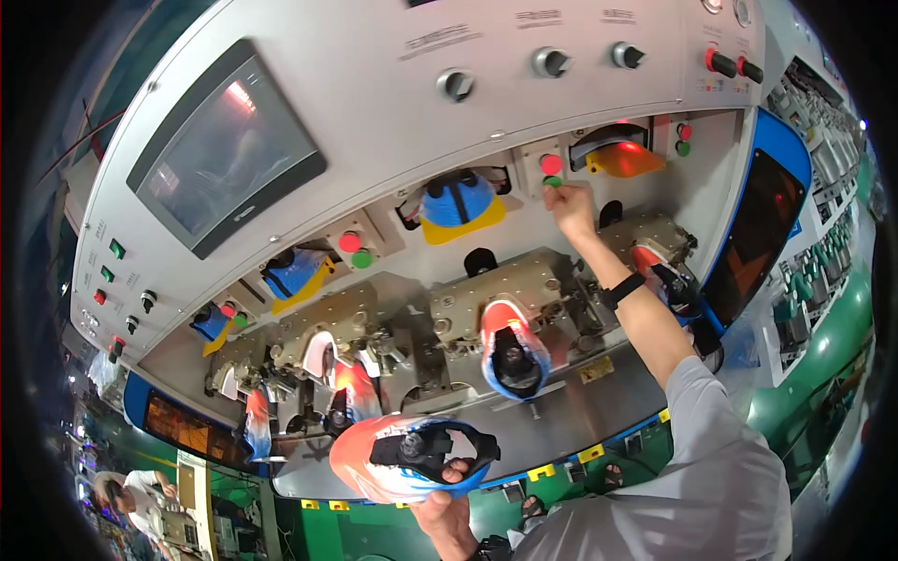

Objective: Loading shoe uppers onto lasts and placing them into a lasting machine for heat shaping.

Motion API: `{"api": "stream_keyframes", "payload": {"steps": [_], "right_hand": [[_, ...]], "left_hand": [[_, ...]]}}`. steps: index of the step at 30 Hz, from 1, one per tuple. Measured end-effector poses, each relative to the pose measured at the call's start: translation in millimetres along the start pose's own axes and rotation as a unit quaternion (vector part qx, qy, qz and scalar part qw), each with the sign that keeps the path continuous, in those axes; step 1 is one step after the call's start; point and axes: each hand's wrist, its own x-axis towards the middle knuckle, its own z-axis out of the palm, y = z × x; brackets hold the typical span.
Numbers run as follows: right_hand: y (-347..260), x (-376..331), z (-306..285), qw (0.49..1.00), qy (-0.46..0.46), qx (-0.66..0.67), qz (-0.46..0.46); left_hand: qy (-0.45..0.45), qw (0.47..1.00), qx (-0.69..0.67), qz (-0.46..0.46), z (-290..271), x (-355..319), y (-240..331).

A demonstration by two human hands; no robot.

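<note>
My left hand (pixel 443 513) grips a sneaker (pixel 369 460) in orange-red, white and blue at the lower middle, thumb inside its black-lined opening. Reaching up to the machine's panel, my right hand (pixel 572 211) has its fingers curled in and holds nothing; its fingertips touch the green button (pixel 550 181) below a red button (pixel 551 165). Another sneaker (pixel 514 355) of the same colours sits on the middle station, toe toward the machine. A third sneaker (pixel 658 271) is at the right station, partly behind my right forearm.
Similar shoes (pixel 354 388) sit on the left stations. Blue pads with yellow edges (pixel 457 203) hang above the metal clamps. A dark screen (pixel 224 150) and knobs (pixel 552 63) fill the machine's front. A seated person (pixel 140 496) is far at lower left.
</note>
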Motion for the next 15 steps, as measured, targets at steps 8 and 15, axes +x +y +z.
{"api": "stream_keyframes", "payload": {"steps": [8,15], "right_hand": [[-175.4,-138.2,-168.1,0.846,-0.449,0.288,-0.003],[-185.5,-170.8,-248.3,0.954,-0.132,0.029,-0.267]], "left_hand": [[-0.021,0.999,-0.011,-0.032,103.5,2.6,-79.5],[-0.111,0.978,0.009,-0.177,214.6,29.8,-131.1]]}}
